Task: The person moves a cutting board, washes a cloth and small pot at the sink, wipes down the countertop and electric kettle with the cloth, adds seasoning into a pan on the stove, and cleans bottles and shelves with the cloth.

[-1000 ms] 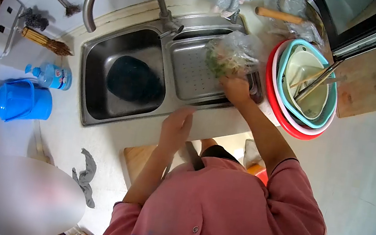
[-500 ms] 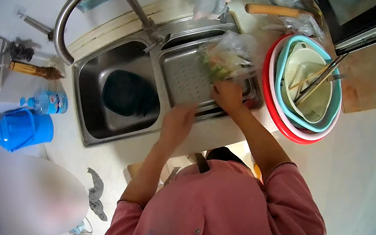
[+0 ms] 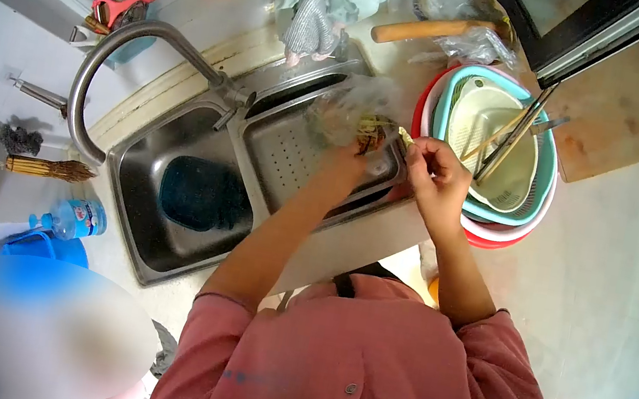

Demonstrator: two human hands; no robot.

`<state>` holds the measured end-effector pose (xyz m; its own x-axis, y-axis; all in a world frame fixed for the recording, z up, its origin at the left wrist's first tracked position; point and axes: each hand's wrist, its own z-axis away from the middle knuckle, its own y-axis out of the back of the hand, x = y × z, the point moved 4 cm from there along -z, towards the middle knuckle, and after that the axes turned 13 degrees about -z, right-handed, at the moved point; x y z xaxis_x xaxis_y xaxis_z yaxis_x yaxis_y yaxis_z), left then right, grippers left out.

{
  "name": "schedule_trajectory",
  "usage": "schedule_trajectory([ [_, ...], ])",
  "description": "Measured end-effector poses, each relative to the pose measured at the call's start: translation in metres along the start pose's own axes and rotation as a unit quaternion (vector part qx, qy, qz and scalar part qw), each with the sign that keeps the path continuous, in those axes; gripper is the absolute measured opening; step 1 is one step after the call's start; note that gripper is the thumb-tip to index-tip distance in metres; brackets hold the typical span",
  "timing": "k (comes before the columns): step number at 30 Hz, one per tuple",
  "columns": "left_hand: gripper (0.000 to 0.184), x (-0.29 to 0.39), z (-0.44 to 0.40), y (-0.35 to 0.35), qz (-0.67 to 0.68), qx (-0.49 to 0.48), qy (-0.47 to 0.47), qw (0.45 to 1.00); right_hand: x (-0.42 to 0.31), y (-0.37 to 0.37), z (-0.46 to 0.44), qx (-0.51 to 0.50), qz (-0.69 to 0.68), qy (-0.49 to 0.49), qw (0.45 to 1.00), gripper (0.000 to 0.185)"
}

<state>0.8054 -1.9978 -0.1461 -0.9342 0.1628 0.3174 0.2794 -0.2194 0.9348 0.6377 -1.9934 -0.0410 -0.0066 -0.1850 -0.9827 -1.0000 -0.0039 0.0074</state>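
My right hand (image 3: 440, 176) is closed in a pinch on a small pale yellowish piece (image 3: 405, 136), perhaps a bit of vegetable, right of the sink's drainboard. My left hand (image 3: 344, 166) is over the perforated steel tray (image 3: 275, 160), blurred, its fingers hard to make out. Just beyond it, touching or very close, lie greenish-brown vegetable stems (image 3: 371, 135) partly inside a clear plastic bag (image 3: 353, 97). How much of the bunch is under the left hand is hidden.
The sink basin (image 3: 139, 178) with a dark teal tub (image 3: 202, 194) is at left, under a curved faucet (image 3: 97, 65). Stacked basins (image 3: 542, 194) with a cream colander (image 3: 467, 123) and chopsticks (image 3: 520, 136) stand at right. A wooden-handled tool (image 3: 420, 30) lies behind.
My right hand has moved right, away from the bag, with a small pale piece in its fingers. My left hand has moved forward to the vegetables. The camera view has shifted.
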Motion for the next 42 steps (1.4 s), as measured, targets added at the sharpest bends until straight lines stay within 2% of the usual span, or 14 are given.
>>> schedule_trajectory([
  [4,0.027,-0.006,0.074,0.050,-0.088,0.094,-0.053,0.990,0.004,-0.024,-0.007,-0.091,0.076,0.091,0.989,0.012],
  [7,0.021,-0.004,0.101,0.058,-0.057,0.223,-0.076,0.970,0.045,-0.050,-0.020,-0.199,0.177,0.082,0.960,0.017],
  [10,0.029,0.001,0.116,0.069,-0.034,0.211,-0.064,0.975,0.084,-0.067,-0.026,-0.356,0.388,-0.028,0.850,0.024],
  [13,0.031,0.005,0.132,0.088,-0.014,0.258,-0.055,0.965,0.087,-0.066,-0.032,-0.328,0.418,-0.004,0.847,0.026],
  [14,0.031,0.005,0.137,0.092,-0.021,0.259,-0.051,0.964,0.085,-0.063,-0.032,-0.267,0.405,-0.014,0.874,0.021],
  [18,0.030,0.000,0.157,0.100,-0.031,0.262,-0.031,0.964,0.071,-0.063,-0.036,-0.269,0.524,0.024,0.808,0.015],
  [21,0.026,-0.004,0.164,0.099,-0.029,0.249,-0.018,0.968,0.055,-0.068,-0.040,-0.260,0.529,0.079,0.804,0.018],
  [22,0.025,-0.005,0.166,0.097,-0.029,0.240,-0.015,0.970,0.050,-0.069,-0.042,-0.267,0.518,0.080,0.809,0.028],
  [25,0.009,-0.011,0.173,0.091,-0.052,0.245,0.003,0.968,0.017,-0.073,-0.032,-0.289,0.537,0.114,0.784,0.040],
  [28,0.010,-0.016,0.184,0.093,-0.065,0.268,-0.013,0.961,0.007,-0.071,-0.027,-0.291,0.586,0.197,0.730,0.048],
  [31,0.012,-0.015,0.192,0.096,-0.073,0.220,0.022,0.973,-0.019,-0.069,-0.020,-0.302,0.593,0.202,0.718,0.037],
  [34,0.023,-0.017,0.193,0.084,-0.075,0.183,0.033,0.980,-0.015,-0.064,-0.012,-0.397,0.625,0.162,0.653,0.031],
  [38,0.033,-0.011,0.193,0.074,-0.075,0.179,0.030,0.980,-0.019,-0.064,-0.006,-0.407,0.571,0.157,0.695,0.013],
  [42,0.046,-0.006,0.204,0.079,-0.049,0.211,0.046,0.975,-0.035,-0.093,0.003,-0.394,0.359,0.207,0.821,0.013],
])
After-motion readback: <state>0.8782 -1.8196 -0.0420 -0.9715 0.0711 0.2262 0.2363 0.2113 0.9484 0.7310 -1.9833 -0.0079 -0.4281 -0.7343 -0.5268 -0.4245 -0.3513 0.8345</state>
